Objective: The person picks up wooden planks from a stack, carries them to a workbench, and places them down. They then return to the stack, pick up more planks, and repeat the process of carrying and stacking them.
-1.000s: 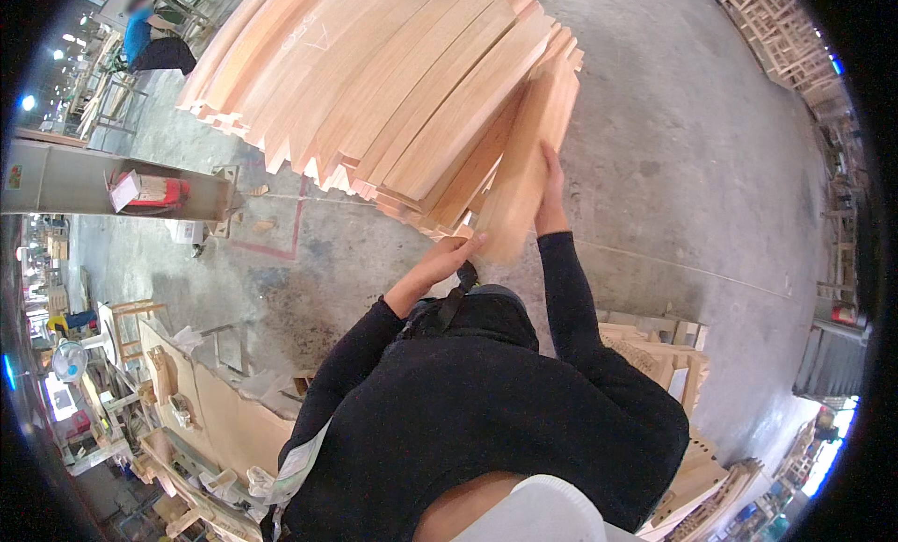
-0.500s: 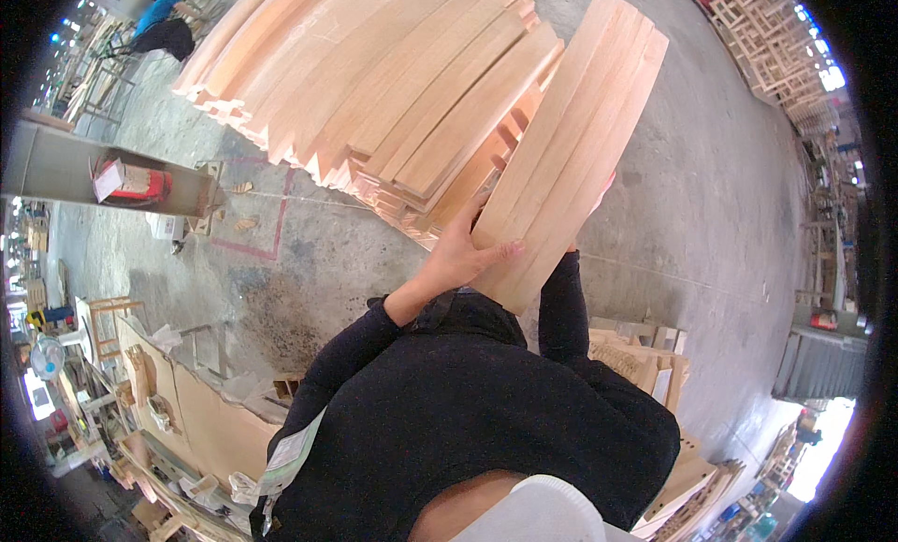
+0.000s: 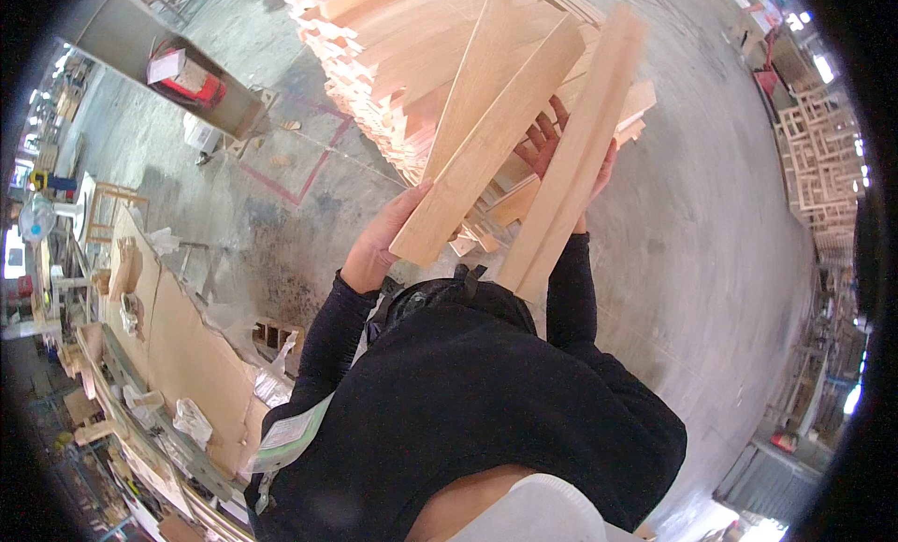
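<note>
My left hand [image 3: 384,235] is closed round the near end of a flat, pale wooden board [image 3: 496,144], which slants up and away to the right. Another board [image 3: 477,70] lies beneath it on the large stack of boards [image 3: 374,98]. On the right, my right hand [image 3: 603,173] grips the outer edge of further boards [image 3: 578,158], blurred at their far end. A lengthwise line runs along these, and I cannot tell exactly how many there are. Reddish-brown slatted pieces [image 3: 543,140] show in the gap between the held boards.
A steel beam [image 3: 112,37] with a red fire extinguisher [image 3: 195,82] stands at the left. A cardboard-covered bench [image 3: 201,383] with plastic scraps lies at the lower left. Wooden lattice frames [image 3: 823,154] are piled at the far right. Concrete floor surrounds the stack.
The boards formerly held together are now apart: my left hand has moved left with one, while my right hand keeps the others. The view has turned, shifting the stack rightward.
</note>
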Demonstrator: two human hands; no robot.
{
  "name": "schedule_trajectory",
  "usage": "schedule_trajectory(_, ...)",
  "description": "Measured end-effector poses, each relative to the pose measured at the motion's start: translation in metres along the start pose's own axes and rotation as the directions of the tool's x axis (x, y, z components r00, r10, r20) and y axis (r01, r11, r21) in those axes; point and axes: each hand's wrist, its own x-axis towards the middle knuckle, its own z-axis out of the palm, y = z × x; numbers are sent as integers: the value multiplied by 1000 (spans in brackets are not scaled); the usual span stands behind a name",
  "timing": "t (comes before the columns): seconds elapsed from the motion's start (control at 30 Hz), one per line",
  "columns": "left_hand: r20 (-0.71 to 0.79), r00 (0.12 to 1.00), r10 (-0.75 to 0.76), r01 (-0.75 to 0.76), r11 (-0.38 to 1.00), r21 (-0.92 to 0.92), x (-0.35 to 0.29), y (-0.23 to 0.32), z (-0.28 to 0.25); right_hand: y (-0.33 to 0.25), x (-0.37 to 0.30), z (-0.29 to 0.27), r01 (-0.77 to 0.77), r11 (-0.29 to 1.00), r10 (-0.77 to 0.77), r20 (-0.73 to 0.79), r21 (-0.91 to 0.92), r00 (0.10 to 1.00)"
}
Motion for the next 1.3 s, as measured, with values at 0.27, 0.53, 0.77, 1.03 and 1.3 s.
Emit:
schedule_trajectory(0.27,24,1000,6,-3,992,-127,-14,1,-13,16,4,-25,-109,992,117,-168,58,979)
schedule_trajectory(0.53,-44,999,-22,17,992,-123,-21,9,10,15,3,-26,-134,988,146,-187,76,971)
schedule_trajectory(0.77,-14,998,-57,55,991,-125,-20,15,6,13,3,-39,-113,992,124,-272,56,954)
schedule_trajectory(1.03,-148,989,28,74,767,637,-15,30,29,12,4,-21,-134,991,133,-272,15,953)
schedule_trajectory(1.3,-118,955,272,-36,502,864,12,-3,35,14,4,-25,41,969,-137,-393,-243,909)
